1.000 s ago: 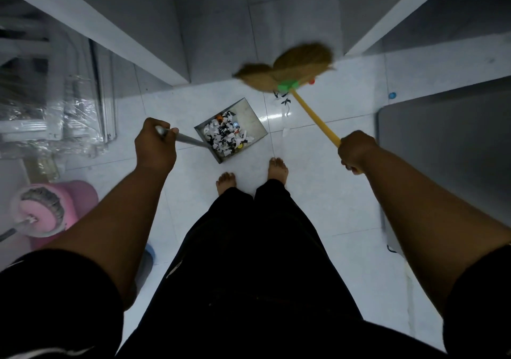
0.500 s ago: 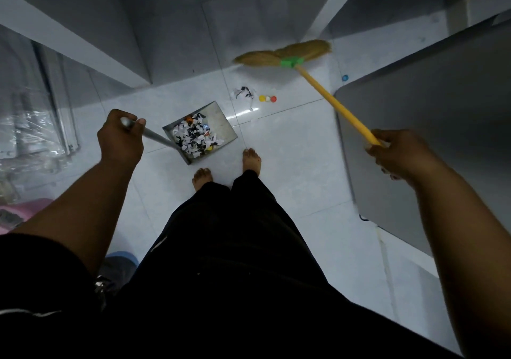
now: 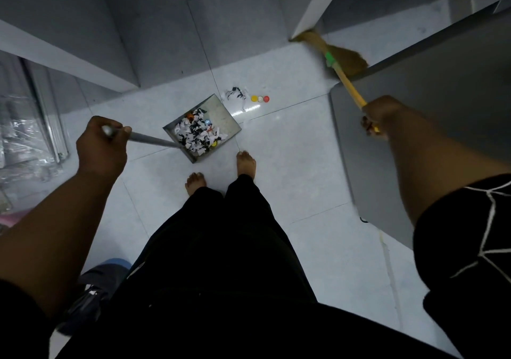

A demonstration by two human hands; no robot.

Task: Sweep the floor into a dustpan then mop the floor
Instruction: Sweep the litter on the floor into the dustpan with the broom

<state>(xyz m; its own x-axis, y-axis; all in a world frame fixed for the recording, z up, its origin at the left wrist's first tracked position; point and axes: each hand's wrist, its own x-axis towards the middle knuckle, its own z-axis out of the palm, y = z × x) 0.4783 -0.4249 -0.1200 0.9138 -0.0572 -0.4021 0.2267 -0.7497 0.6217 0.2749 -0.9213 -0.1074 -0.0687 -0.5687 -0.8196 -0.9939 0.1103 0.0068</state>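
My left hand (image 3: 100,148) grips the long grey handle of a metal dustpan (image 3: 224,119) that rests on the white tiled floor just ahead of my bare feet. The pan holds a heap of black and white paper scraps and a few bottle caps. My right hand (image 3: 380,115) holds the yellow stick of a straw broom (image 3: 340,54), whose head is far out to the upper right against a wall corner. Beyond the pan's open edge lie a small pile of scraps (image 3: 236,94) and three bottle caps (image 3: 260,98), yellow, white and red.
A grey cabinet or appliance (image 3: 428,148) stands close on the right. Plastic-wrapped items (image 3: 25,126) lean on the left. A dark bag over a blue object (image 3: 91,289) sits by my left leg. Grey walls close the far side.
The broom head has swung from the middle of the floor out to the right, up to the wall corner. My right hand rose with it. The dustpan has stayed in place.
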